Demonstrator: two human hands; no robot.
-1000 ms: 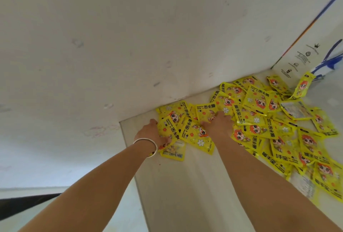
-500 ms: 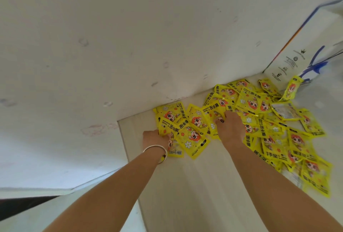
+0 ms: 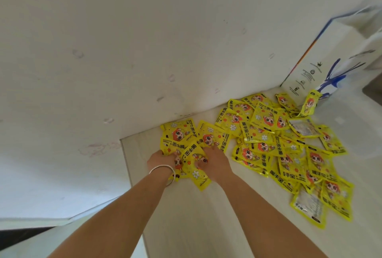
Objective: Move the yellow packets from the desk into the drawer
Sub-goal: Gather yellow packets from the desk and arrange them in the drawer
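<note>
Several yellow packets with a cartoon face lie spread over the pale desk [image 3: 186, 216]. A small bunch of packets [image 3: 187, 144] sits near the desk's left back corner. My left hand [image 3: 160, 157], with a silver bangle on its wrist, grips that bunch from the left. My right hand [image 3: 215, 159] grips the same bunch from the right, fingers curled into the packets. A larger pile of packets [image 3: 289, 150] lies to the right. The drawer is not in view.
A white wall [image 3: 144, 61] rises right behind the desk. A white box with blue print [image 3: 308, 71] stands at the back right, one packet leaning on it. The desk's left edge [image 3: 132, 175] drops off beside my left arm.
Both hands have drawn together and back towards me, bunching the left group of packets between them. My right hand left the larger pile and closed in from the right.
</note>
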